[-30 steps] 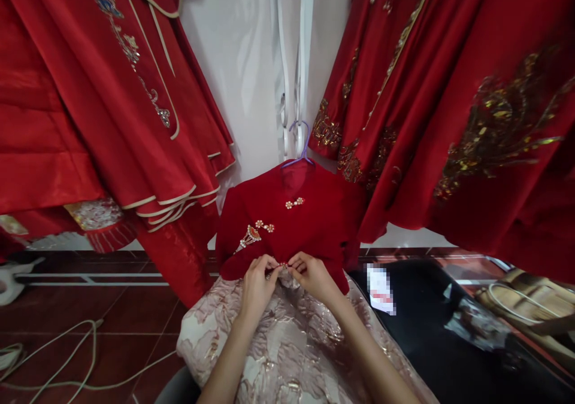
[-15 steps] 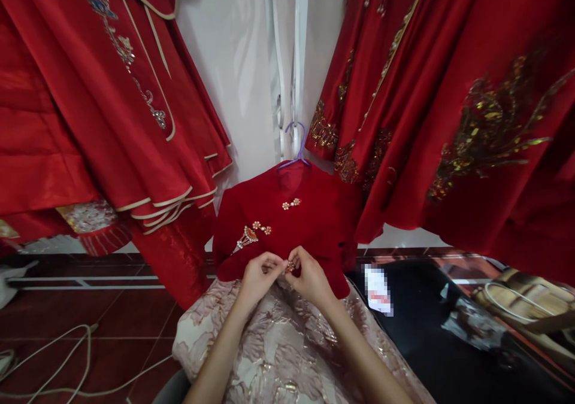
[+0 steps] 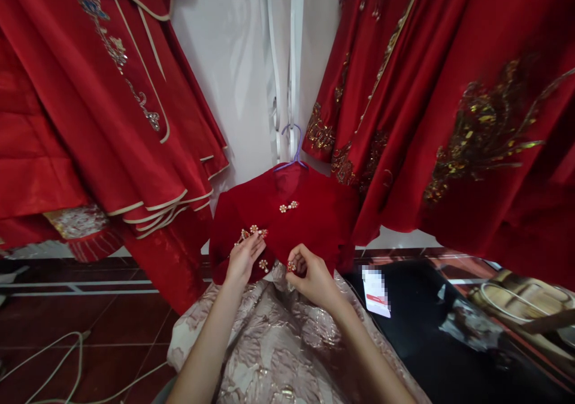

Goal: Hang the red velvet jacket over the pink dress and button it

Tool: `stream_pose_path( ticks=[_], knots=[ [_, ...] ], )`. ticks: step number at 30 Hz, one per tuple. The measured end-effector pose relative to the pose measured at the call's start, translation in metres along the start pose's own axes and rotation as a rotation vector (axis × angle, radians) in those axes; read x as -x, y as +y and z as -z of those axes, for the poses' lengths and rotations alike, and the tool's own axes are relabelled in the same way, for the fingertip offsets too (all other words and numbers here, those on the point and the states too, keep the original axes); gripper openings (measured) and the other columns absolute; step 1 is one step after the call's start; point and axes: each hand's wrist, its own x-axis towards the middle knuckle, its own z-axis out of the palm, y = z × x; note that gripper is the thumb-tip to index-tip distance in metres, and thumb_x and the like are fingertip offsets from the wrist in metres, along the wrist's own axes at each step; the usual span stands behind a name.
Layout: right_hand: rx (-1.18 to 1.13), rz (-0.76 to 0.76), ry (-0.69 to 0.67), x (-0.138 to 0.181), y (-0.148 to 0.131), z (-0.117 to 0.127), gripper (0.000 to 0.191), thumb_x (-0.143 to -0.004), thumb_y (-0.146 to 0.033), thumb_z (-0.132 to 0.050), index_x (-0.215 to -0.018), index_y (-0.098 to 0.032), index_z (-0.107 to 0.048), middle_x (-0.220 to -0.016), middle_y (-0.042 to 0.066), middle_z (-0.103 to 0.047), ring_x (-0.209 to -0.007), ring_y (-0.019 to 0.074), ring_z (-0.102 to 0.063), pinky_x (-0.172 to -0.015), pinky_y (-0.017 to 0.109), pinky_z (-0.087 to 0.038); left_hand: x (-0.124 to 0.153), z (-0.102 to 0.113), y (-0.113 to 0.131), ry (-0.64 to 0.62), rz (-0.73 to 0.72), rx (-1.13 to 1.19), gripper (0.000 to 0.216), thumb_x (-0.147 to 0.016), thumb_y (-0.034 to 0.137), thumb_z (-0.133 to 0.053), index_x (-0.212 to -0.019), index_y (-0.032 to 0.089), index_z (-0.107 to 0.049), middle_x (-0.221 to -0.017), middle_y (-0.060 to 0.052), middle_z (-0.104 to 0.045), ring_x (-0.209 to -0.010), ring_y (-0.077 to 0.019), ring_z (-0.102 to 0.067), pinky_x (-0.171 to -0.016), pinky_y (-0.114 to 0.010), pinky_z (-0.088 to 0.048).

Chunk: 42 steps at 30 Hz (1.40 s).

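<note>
A short red velvet jacket [image 3: 309,230] hangs in front of me on a purple hanger [image 3: 297,152]. Near its neck is a jewelled flower clasp [image 3: 288,206], with its two halves joined. My right hand [image 3: 312,275] pinches one half of the lower flower clasp [image 3: 291,266] at the hem. The other half of that clasp [image 3: 263,265] sits apart from it, on the left front panel. My left hand [image 3: 246,257] lies with its fingers stretched out over the beaded middle clasp [image 3: 254,229], partly covering it and the fan-shaped ornament beside it.
Long red embroidered garments [image 3: 126,93] hang at the left, and others [image 3: 404,122] at the right. Pale brocade fabric [image 3: 265,350] spreads below the jacket. A phone [image 3: 376,293] lies on a black surface [image 3: 417,320]. White cable [image 3: 81,356] crosses the tiled floor.
My left hand has left the lower clasp and moved up and left to the middle clasp. The lower clasp's two halves are now farther apart. My right hand stays at the hem.
</note>
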Motion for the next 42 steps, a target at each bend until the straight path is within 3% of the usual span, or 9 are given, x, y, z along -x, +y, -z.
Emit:
stream_pose_path(
  ticks=[11,16,17,19,22,25,28,35,42],
  knots=[
    [0.009,0.006,-0.071,-0.002,0.003,-0.002,0.020,-0.069,-0.013,-0.055,-0.085,-0.022,-0.046,-0.071,-0.005,-0.051,-0.061,0.0101,-0.048,-0.058,0.021,-0.038,-0.010,-0.002,-0.006,0.066,-0.062,-0.098,0.009,-0.080,0.019,-0.065,-0.078,0.012,-0.070,-0.095,-0.010,-0.074,-0.083,-0.0129,-0.069,-0.090,-0.031,-0.052],
    [0.038,-0.021,-0.180,0.000,0.005,0.010,0.021,-0.068,-0.012,-0.055,-0.083,-0.022,-0.045,-0.067,-0.006,-0.051,-0.058,0.0098,-0.048,-0.054,0.020,-0.034,-0.005,-0.010,-0.001,-0.120,0.003,-0.285,0.023,-0.077,0.035,-0.069,-0.085,0.013,-0.070,-0.087,-0.009,-0.073,-0.075,-0.0136,-0.068,-0.076,-0.028,-0.055],
    [0.052,-0.028,-0.223,0.001,0.004,0.014,0.021,-0.068,-0.012,-0.056,-0.081,-0.022,-0.045,-0.064,-0.007,-0.050,-0.056,0.0097,-0.048,-0.053,0.020,-0.033,-0.006,-0.016,0.002,-0.164,-0.034,-0.378,0.027,-0.077,0.038,-0.068,-0.086,0.013,-0.070,-0.085,-0.009,-0.072,-0.072,-0.0142,-0.067,-0.071,-0.028,-0.055],
    [0.075,-0.037,-0.291,0.003,0.003,0.023,0.020,-0.067,-0.012,-0.057,-0.079,-0.022,-0.044,-0.061,-0.007,-0.049,-0.055,0.0095,-0.048,-0.051,0.019,-0.032,-0.009,-0.031,0.009,-0.232,-0.261,-0.603,0.028,-0.078,0.039,-0.066,-0.091,0.014,-0.069,-0.086,-0.007,-0.070,-0.069,-0.0147,-0.064,-0.066,-0.027,-0.053],
    [0.105,-0.046,-0.332,0.007,-0.001,0.035,0.020,-0.067,-0.013,-0.058,-0.076,-0.022,-0.043,-0.060,-0.007,-0.050,-0.054,0.0095,-0.048,-0.050,0.020,-0.031,-0.017,-0.059,0.022,-0.283,-0.770,-1.011,0.021,-0.082,0.033,-0.061,-0.098,0.021,-0.069,-0.095,-0.006,-0.064,-0.080,-0.0163,-0.060,-0.074,-0.029,-0.049],
    [0.134,-0.048,-0.335,0.008,-0.004,0.043,0.020,-0.067,-0.013,-0.059,-0.075,-0.022,-0.042,-0.059,-0.007,-0.051,-0.054,0.0097,-0.047,-0.050,0.020,-0.030,-0.022,-0.081,0.035,-0.344,-1.059,-1.374,0.019,-0.086,0.032,-0.057,-0.096,0.022,-0.070,-0.094,-0.007,-0.058,-0.091,-0.0211,-0.054,-0.082,-0.035,-0.044],
    [0.142,-0.051,-0.333,0.008,-0.004,0.047,0.021,-0.068,-0.014,-0.060,-0.073,-0.022,-0.042,-0.059,-0.007,-0.050,-0.054,0.0097,-0.046,-0.050,0.020,-0.031,-0.023,-0.091,0.044,-0.396,-1.138,-1.540,0.017,-0.086,0.031,-0.057,-0.088,0.021,-0.070,-0.094,-0.007,-0.058,-0.093,-0.0231,-0.051,-0.087,-0.040,-0.039],
    [0.148,-0.054,-0.329,0.006,-0.001,0.047,0.021,-0.067,-0.012,-0.060,-0.076,-0.022,-0.044,-0.060,-0.007,-0.051,-0.055,0.0102,-0.048,-0.051,0.020,-0.031,-0.032,-0.094,0.053,-0.513,-1.125,-1.553,0.005,-0.082,0.022,-0.059,-0.079,0.021,-0.062,-0.081,0.000,-0.067,-0.089,-0.0190,-0.057,-0.108,-0.049,-0.013],
    [0.151,-0.060,-0.340,0.004,0.002,0.047,0.020,-0.068,-0.013,-0.059,-0.079,-0.022,-0.045,-0.061,-0.006,-0.052,-0.056,0.0103,-0.048,-0.052,0.021,-0.032,-0.039,-0.097,0.058,-0.523,-1.187,-1.623,0.008,-0.081,0.027,-0.061,-0.083,0.020,-0.065,-0.091,-0.006,-0.064,-0.097,-0.0247,-0.053,-0.103,-0.050,-0.021]
  ],
)
